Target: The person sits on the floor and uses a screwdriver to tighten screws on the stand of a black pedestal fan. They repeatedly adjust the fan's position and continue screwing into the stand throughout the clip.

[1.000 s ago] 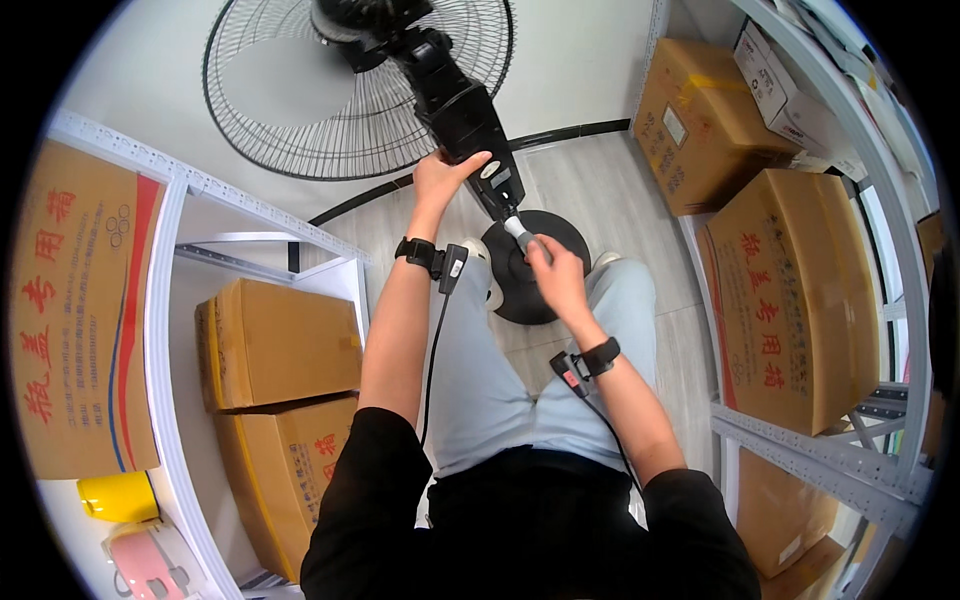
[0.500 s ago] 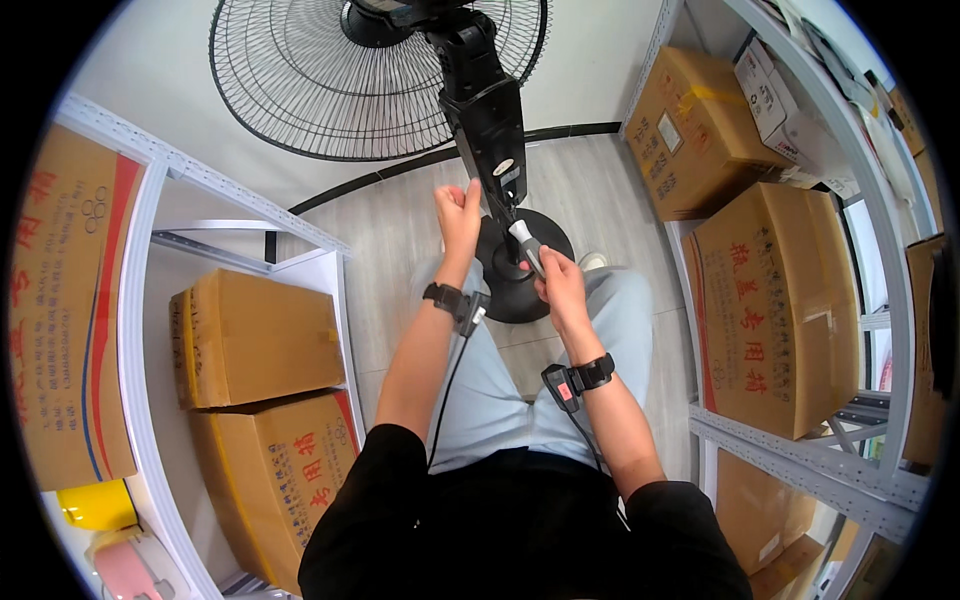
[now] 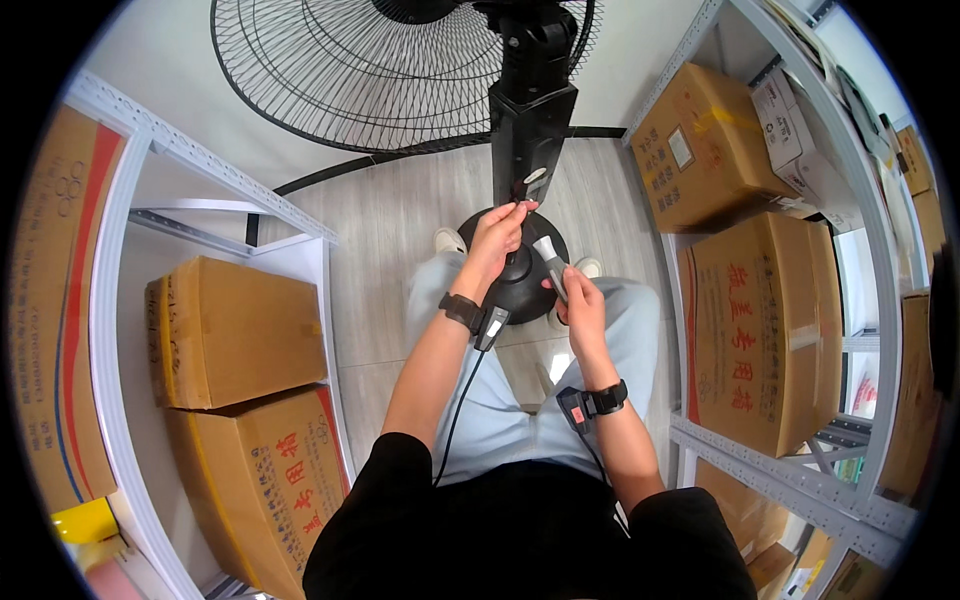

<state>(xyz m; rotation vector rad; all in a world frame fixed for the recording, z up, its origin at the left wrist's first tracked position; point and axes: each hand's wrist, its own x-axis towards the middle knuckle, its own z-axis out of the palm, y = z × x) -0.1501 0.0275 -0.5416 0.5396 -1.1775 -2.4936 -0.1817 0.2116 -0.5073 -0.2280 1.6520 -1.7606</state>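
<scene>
Grey with a pale tip, the handheld tool (image 3: pixel 551 263) jutted toward the fan column (image 3: pixel 522 130) from the right hand (image 3: pixel 584 303), which clasped its darker end; whether the left hand (image 3: pixel 495 238), curled nearby, gripped anything was unclear.

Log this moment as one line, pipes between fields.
left hand: fingers bunched at fan post, contact unclear | right hand: holding grey white-tipped tool | fan base: on floor | boxes: on side shelves

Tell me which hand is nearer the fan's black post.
The left hand, which is right by the lower part of the black post. The right hand is farther off, lower and rightward in the picture, holding a grey-and-white object.
</scene>
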